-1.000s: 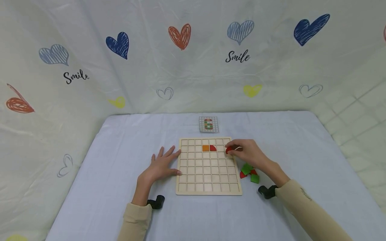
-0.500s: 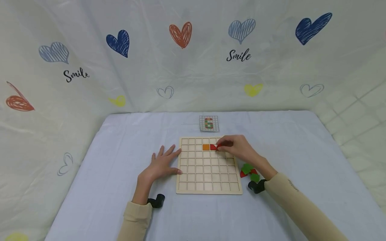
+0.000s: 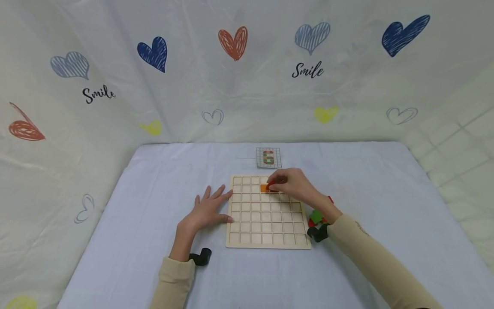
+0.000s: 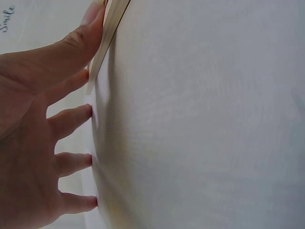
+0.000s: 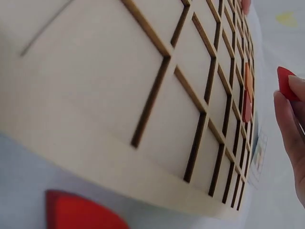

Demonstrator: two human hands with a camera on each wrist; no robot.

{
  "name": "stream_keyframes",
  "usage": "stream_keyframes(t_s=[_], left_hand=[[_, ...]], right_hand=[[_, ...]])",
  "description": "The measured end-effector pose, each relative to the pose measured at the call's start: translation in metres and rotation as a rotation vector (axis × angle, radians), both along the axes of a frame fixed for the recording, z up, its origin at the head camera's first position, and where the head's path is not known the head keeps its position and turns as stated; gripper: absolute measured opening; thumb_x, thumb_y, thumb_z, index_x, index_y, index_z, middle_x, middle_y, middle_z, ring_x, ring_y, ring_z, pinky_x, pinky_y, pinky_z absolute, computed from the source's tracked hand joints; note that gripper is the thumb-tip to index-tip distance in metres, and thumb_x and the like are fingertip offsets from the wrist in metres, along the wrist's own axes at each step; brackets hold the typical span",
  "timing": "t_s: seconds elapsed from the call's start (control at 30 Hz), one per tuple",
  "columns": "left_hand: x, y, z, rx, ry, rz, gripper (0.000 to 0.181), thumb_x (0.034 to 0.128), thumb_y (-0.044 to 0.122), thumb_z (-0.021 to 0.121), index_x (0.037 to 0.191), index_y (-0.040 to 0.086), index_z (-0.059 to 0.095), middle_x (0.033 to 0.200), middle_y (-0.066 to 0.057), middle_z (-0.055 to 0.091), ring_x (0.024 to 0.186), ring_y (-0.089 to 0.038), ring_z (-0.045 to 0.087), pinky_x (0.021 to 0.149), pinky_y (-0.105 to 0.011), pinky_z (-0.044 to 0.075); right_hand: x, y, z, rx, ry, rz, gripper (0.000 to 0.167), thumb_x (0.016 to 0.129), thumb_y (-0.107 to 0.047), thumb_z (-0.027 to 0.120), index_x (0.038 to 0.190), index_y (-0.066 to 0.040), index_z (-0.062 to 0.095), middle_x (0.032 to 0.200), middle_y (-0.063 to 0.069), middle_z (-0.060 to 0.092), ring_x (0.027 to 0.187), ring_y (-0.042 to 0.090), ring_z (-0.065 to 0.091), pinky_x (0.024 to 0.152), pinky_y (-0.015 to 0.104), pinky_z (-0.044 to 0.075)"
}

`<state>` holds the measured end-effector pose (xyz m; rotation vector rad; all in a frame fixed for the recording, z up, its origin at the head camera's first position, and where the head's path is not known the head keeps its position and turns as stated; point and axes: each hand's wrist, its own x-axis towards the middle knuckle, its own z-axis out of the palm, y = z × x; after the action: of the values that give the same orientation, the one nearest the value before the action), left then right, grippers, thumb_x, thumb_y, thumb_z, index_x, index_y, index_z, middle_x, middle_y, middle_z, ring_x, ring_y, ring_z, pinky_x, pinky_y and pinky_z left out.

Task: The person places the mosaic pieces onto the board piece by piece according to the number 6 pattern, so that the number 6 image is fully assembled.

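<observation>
My left hand (image 3: 206, 213) lies with spread fingers at the left side of a wooden grid board (image 3: 266, 216). Its thumb and one fingertip touch the board's edge. Over the board's far rows, my right hand (image 3: 293, 185) pinches a red quarter-circle tile (image 5: 286, 83) between thumb and finger. The right wrist view shows this tile raised off the grid. Below it, an orange square tile (image 5: 249, 83) and another red tile (image 5: 247, 107) sit in neighbouring cells. In the head view the right hand partly hides these tiles.
Behind the board lies a small card (image 3: 269, 158) printed with a gridded figure 6. Loose red and green tiles (image 3: 316, 216) lie by the board's right edge, partly hidden by the right forearm. Black wrist-worn devices (image 3: 202, 256) jut from both sleeves. A printed cloth hangs behind the table.
The right hand has carried its red tile leftward from the board's right edge to above the orange and red tiles. My left hand has stayed at the board's left side.
</observation>
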<state>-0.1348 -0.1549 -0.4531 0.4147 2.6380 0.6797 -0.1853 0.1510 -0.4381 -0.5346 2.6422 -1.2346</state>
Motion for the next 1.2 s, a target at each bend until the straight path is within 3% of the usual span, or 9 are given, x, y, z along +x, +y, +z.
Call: stream_keyframes(t_s=[0.47,0.83,1.2], left_hand=[[0.001,0.000,-0.001,-0.018,-0.004,0.004,0.088,0.0861,0.042,0.082,0.160,0.022,0.039,0.172,-0.008,0.020,0.158,-0.048,-0.001,0.118,-0.078,0.002],[0.000,-0.001,-0.002,-0.023,-0.012,0.004,0.088,0.0868,0.042,0.081,0.161,0.022,0.038,0.173,-0.007,0.018,0.158,-0.048,-0.002,0.118,-0.077,0.002],[-0.002,0.001,-0.001,-0.024,-0.006,-0.003,0.088,0.0869,0.043,0.080,0.161,0.023,0.038,0.173,-0.007,0.018,0.158,-0.048,-0.001,0.118,-0.077,0.002]], right_hand=[[-0.011,-0.024,-0.001,0.029,-0.008,0.057,0.011,0.092,-0.009,0.075,0.102,-0.009,0.080,0.099,0.004,0.078,0.090,0.018,0.072,0.081,0.033,0.058],[-0.021,-0.044,-0.006,0.158,0.061,0.178,0.008,0.093,-0.008,0.075,0.099,-0.007,0.080,0.097,0.005,0.078,0.087,0.019,0.070,0.080,0.034,0.058],[-0.023,-0.049,-0.009,0.223,0.127,0.227,0.011,0.095,-0.005,0.072,0.099,-0.005,0.082,0.101,0.009,0.078,0.096,0.026,0.072,0.081,0.035,0.060]])
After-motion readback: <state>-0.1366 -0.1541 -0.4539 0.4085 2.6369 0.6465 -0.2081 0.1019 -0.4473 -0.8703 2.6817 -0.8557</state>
